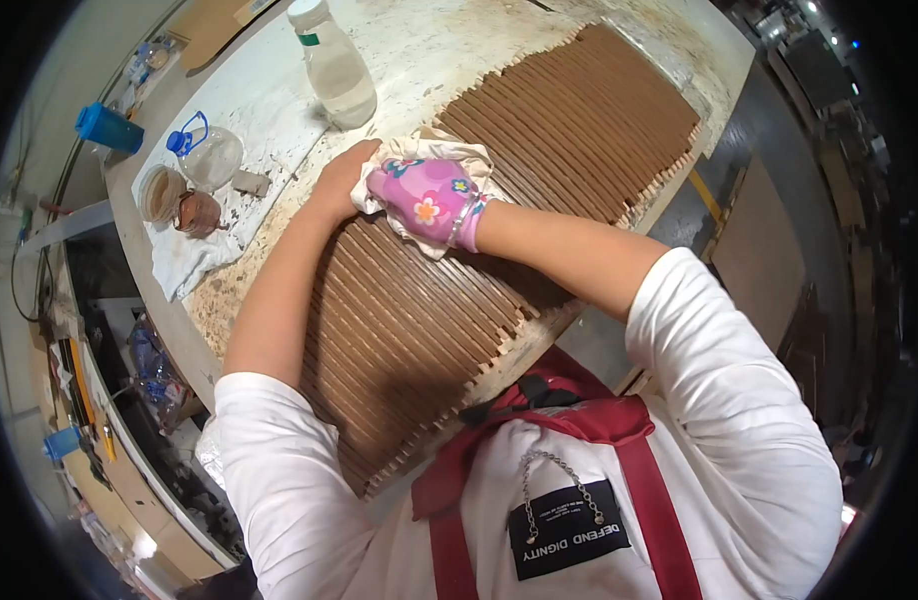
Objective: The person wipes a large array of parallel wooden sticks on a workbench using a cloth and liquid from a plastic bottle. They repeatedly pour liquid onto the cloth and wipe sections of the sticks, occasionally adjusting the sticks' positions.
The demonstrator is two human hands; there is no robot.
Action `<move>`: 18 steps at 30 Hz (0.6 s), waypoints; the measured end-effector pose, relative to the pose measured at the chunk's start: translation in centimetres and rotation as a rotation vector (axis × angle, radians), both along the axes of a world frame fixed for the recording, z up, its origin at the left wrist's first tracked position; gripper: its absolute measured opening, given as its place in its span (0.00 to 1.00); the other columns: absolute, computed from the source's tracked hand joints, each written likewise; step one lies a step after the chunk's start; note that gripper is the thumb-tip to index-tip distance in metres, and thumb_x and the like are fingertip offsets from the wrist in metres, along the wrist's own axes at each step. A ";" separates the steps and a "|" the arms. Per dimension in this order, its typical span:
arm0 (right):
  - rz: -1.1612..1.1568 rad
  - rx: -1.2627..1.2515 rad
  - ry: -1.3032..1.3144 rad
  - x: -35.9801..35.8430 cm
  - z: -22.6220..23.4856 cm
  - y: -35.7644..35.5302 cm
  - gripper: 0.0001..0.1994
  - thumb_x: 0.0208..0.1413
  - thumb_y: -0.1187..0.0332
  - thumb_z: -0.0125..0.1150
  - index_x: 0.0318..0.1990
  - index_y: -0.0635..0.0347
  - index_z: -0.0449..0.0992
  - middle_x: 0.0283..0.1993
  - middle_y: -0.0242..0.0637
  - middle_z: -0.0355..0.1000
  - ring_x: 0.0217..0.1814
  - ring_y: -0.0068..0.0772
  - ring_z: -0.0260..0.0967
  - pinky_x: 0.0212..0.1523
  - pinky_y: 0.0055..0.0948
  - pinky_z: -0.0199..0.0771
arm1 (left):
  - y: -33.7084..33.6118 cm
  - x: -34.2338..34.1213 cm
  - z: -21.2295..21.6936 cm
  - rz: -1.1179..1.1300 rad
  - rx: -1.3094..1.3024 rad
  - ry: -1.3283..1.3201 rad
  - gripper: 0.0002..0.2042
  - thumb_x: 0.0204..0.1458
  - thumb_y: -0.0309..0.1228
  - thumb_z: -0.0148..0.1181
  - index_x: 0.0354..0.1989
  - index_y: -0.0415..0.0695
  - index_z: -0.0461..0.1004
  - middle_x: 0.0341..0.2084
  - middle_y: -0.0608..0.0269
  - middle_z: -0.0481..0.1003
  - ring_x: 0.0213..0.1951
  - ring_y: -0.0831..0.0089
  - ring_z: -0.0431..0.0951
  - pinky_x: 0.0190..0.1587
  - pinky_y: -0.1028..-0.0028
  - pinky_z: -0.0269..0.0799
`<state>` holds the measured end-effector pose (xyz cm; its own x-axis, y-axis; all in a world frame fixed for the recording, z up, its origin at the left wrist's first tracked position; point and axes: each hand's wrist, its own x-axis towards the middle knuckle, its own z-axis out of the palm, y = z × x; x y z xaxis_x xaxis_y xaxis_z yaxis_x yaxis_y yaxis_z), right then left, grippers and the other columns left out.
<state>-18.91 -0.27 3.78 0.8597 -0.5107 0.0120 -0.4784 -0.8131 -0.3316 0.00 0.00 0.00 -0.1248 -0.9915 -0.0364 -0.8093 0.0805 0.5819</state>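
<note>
Many narrow brown wooden slats [569, 120] lie side by side in a slanting row, their pale notched ends along both edges. A crumpled cream cloth [471, 158] rests on them near the middle. My right hand [424, 200], in a pink glove with a flower print, is closed on the cloth and presses it against the slats. Bare, my left hand [347, 185] grips the cloth's left side, its fingertips partly hidden by the folds. The slats nearest me [399, 330] look darker and shinier than those at the far right.
A bottle of cloudy liquid [341, 80] stands just beyond my hands. To the left are a clear jug with a blue handle [211, 158], a jar [163, 194], a brown-stained cup [199, 214] and a white cloth [184, 262]. A blue bottle [109, 128] stands farther left.
</note>
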 end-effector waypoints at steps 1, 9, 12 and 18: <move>0.012 0.039 -0.003 -0.5 -0.2 0.6 0.09 0.56 0.66 0.50 0.42 0.55 0.70 0.30 0.47 0.72 0.31 0.48 0.75 0.29 0.46 0.73 | -0.3 0.8 0.1 -0.024 0.048 0.005 0.21 0.60 0.50 0.43 0.40 0.42 0.72 0.40 0.48 0.74 0.46 0.53 0.73 0.49 0.63 0.68; 0.172 -0.023 -0.058 -7.8 0.8 4.2 0.11 0.52 0.69 0.53 0.44 0.55 0.72 0.36 0.44 0.74 0.34 0.45 0.75 0.33 0.40 0.74 | -0.7 0.1 -0.8 0.150 0.053 0.145 0.25 0.62 0.48 0.42 0.45 0.34 0.73 0.42 0.44 0.76 0.46 0.53 0.74 0.52 0.66 0.65; 0.081 -0.068 0.015 -0.5 0.9 0.0 0.09 0.54 0.69 0.49 0.42 0.56 0.71 0.36 0.46 0.74 0.34 0.45 0.75 0.31 0.40 0.74 | -0.6 0.0 -0.7 0.121 0.089 0.201 0.24 0.61 0.47 0.39 0.47 0.38 0.73 0.46 0.45 0.74 0.48 0.50 0.73 0.54 0.63 0.65; 0.214 0.061 0.060 -7.6 0.8 4.5 0.09 0.54 0.66 0.49 0.40 0.56 0.72 0.38 0.47 0.73 0.37 0.44 0.74 0.34 0.45 0.72 | -0.1 1.2 -1.6 0.153 0.045 0.154 0.23 0.61 0.46 0.38 0.46 0.37 0.72 0.46 0.44 0.73 0.49 0.50 0.71 0.54 0.63 0.64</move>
<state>-26.51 4.19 4.58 0.9468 -0.3147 -0.0671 -0.3172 -0.8777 -0.3592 1.16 -0.12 -1.60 0.0196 -0.9971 -0.0729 -0.7110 -0.0651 0.7001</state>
